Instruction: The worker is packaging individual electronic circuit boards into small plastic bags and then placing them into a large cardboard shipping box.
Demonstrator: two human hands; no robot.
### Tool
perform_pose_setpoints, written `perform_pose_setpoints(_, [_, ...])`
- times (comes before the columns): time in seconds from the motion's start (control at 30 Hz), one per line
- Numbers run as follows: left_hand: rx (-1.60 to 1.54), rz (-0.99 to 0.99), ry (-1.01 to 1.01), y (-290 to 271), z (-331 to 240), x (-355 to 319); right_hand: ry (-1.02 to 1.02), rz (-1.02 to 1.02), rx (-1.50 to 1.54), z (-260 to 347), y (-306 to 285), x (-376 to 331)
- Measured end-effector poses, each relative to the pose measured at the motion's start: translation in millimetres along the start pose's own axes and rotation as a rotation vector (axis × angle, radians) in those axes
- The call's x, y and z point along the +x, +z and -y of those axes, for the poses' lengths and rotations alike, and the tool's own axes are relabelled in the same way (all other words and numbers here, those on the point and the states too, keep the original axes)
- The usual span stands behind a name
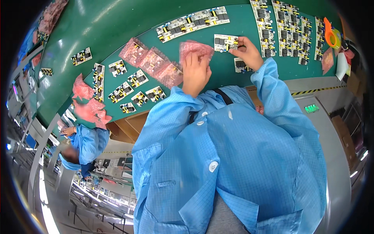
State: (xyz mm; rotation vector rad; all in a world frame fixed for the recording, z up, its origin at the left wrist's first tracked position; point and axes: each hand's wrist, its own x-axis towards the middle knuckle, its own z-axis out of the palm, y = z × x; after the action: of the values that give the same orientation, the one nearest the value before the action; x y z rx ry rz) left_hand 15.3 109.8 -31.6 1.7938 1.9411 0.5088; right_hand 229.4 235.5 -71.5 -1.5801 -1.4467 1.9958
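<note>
My right hand pinches a white circuit board by its right end, holding it just above the green table. Black, yellow and blue parts cover the board. My left hand is on a pink bubble-wrap bag, its fingers bent against the bag's near side; some fingertips are hidden by the plastic. Left of that bag lies a row of pink bubble bags with boards showing through. Another circuit board rests on the table below my right hand.
A long strip of joined boards lies at the back. Several columns of boards stand at the right, near an orange-handled tool. Loose boards and pink bags lie left. Another person sits at the far left.
</note>
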Motion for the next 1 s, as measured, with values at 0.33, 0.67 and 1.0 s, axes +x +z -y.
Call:
perform_pose_setpoints(0.33, [0.004, 0.075, 0.355, 19, -1, -4, -0.012, -0.104, 0.322, 29, -16, -11])
perform_pose_setpoints(0.67, [-0.15, -0.325, -0.467, 28, -10, -2, 0.117, -0.097, 0.832, 26, 26, -31])
perform_pose_setpoints(1.0, [-0.819, -0.367, -0.51, -4, 23, -22, 0.039, 0.063, 0.991, 16, 54, -35])
